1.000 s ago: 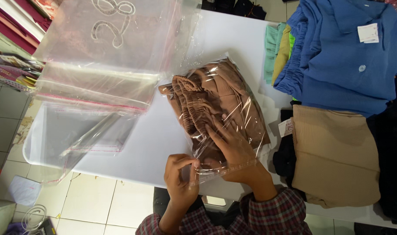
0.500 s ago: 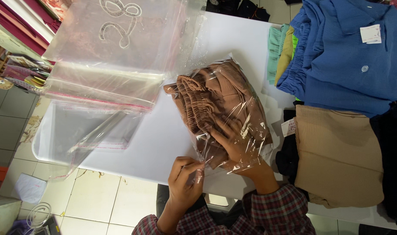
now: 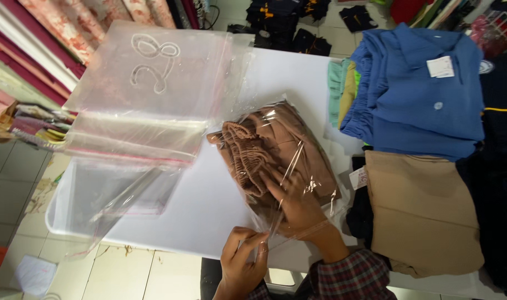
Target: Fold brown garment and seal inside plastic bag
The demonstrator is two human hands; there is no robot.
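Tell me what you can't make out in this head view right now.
- Left hand: wrist cut off by the bottom edge.
- Right hand: palm lies flat on the bagged brown garment, hiding the bag beneath it.
- Bag's flap: clear film, its edge is lost in glare.
- Tan garment: under the blue stack, upper part hidden.

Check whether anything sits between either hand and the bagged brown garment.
Nothing visible does. The right hand presses flat on the clear bag over the brown garment; the left hand pinches the bag's open edge. Only the bag film separates hands from cloth.
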